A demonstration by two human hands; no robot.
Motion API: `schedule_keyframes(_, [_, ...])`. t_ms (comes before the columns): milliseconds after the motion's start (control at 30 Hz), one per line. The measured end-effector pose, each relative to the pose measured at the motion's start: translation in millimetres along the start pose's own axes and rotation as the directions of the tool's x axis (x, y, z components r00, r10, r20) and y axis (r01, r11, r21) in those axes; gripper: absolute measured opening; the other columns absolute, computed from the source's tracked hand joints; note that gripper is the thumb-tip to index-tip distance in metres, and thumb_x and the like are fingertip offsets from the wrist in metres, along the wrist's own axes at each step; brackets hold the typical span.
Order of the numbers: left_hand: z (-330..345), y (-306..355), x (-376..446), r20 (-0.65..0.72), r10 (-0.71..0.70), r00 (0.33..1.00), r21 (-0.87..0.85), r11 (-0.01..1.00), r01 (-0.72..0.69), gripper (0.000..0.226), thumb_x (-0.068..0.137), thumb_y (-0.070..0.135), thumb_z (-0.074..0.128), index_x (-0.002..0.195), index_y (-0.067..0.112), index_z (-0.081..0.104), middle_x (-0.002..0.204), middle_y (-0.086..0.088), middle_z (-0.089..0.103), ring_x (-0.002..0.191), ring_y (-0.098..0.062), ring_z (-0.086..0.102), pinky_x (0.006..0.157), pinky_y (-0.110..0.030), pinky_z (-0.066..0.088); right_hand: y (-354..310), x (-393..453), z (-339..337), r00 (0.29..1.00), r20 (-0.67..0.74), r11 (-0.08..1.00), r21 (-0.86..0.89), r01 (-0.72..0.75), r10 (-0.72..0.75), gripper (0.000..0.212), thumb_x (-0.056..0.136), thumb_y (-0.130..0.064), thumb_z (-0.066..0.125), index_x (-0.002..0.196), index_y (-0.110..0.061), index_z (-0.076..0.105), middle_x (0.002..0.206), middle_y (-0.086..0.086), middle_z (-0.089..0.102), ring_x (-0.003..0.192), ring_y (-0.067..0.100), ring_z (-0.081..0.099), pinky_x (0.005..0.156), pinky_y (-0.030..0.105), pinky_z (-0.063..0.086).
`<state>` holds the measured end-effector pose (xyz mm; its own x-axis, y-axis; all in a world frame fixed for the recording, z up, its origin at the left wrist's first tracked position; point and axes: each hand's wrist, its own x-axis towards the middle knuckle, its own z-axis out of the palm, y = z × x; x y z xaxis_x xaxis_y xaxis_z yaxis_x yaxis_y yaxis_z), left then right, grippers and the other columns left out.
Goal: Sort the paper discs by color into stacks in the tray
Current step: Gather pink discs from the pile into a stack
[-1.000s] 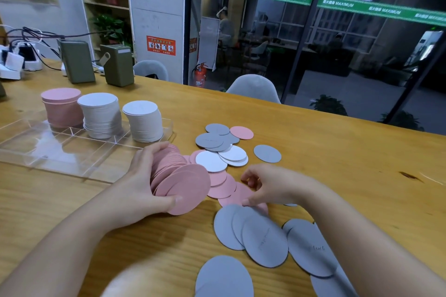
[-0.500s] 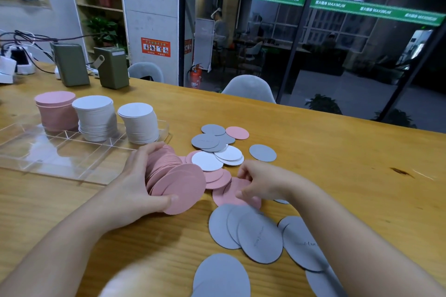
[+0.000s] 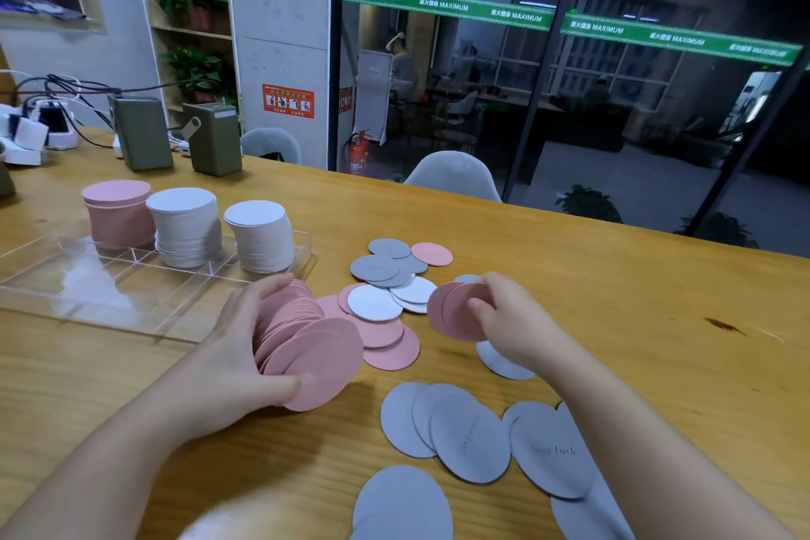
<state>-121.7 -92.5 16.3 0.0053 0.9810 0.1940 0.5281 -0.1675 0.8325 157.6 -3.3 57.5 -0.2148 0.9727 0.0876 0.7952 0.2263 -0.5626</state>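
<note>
My left hand (image 3: 239,357) grips a thick fanned bundle of pink discs (image 3: 307,342) on edge, just right of the clear tray (image 3: 87,294). My right hand (image 3: 510,318) pinches two pink discs (image 3: 453,311) lifted off the table. Between the hands lie loose pink discs (image 3: 390,346), white discs (image 3: 374,303) and grey discs (image 3: 377,267). Large grey discs (image 3: 469,438) are spread near the front edge. The tray's far row holds a pink stack (image 3: 118,213), a pale grey stack (image 3: 184,228) and a white stack (image 3: 261,235).
Two olive-green boxes (image 3: 142,132) and chargers with cables (image 3: 39,132) stand at the table's back left. A single pink disc (image 3: 431,254) lies beyond the loose pile. Grey chairs (image 3: 453,175) sit behind the far edge, before a glass wall.
My right hand has picked up two pink discs from the pile and raised them off the table. My left hand keeps hold of its pink bundle.
</note>
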Motion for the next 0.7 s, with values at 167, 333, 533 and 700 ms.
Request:
schedule_keyframes(167, [-3.2, -3.1, -13.3, -0.024, 0.016, 1.0, -0.018, 1.0, -0.017, 0.099, 0.043, 0.045, 0.077, 0.122, 0.07, 0.023, 0.134, 0.036, 0.03, 0.124, 0.007, 0.041, 0.1, -0.031, 0.041, -15.3, -4.9, 5.7, 0.988, 0.154, 1.0, 0.023, 0.013, -0.016, 0.009, 0.099, -0.022, 0.04, 0.104, -0.016, 0.045, 0.084, -0.009, 0.045, 0.078, 0.01, 0.044, 0.057, 0.019, 0.031])
schedule_keyframes(333, [-0.8, -4.3, -20.4, -0.049, 0.024, 0.998, -0.035, 0.999, -0.026, 0.098, 0.045, 0.045, 0.076, 0.124, 0.068, 0.022, 0.13, 0.041, 0.028, 0.124, 0.01, 0.04, 0.1, -0.028, 0.041, -38.4, 3.8, 34.2, 0.982, 0.183, 0.999, -0.009, -0.051, 0.051, 0.018, 0.096, -0.023, 0.045, 0.084, -0.01, 0.047, 0.073, -0.001, 0.044, 0.067, 0.015, 0.043, 0.052, 0.025, 0.03])
schedule_keyframes(533, [1.8, -6.7, -25.6, -0.082, 0.052, 0.995, 0.01, 0.999, -0.051, 0.093, 0.048, 0.049, 0.071, 0.125, 0.064, 0.02, 0.126, 0.041, 0.025, 0.116, 0.025, 0.031, 0.085, -0.002, 0.035, -59.3, 13.1, 62.0, 0.958, 0.164, 0.97, -0.1, -0.222, 0.236, 0.028, 0.081, -0.037, 0.059, 0.082, -0.012, 0.047, 0.087, 0.004, 0.048, 0.085, 0.021, 0.044, 0.047, 0.023, 0.026])
schedule_keyframes(700, [2.9, -10.8, -24.0, -0.086, 0.071, 0.994, 0.03, 0.997, -0.068, 0.095, 0.064, 0.025, 0.081, 0.132, 0.054, 0.021, 0.129, 0.037, 0.024, 0.115, 0.028, 0.029, 0.084, 0.006, 0.029, -65.4, 12.1, 65.9, 0.948, 0.2, 0.96, -0.181, -0.214, 0.249, 0.045, 0.075, -0.049, 0.068, 0.068, -0.016, 0.037, 0.068, -0.001, 0.04, 0.079, 0.021, 0.045, 0.047, 0.023, 0.026])
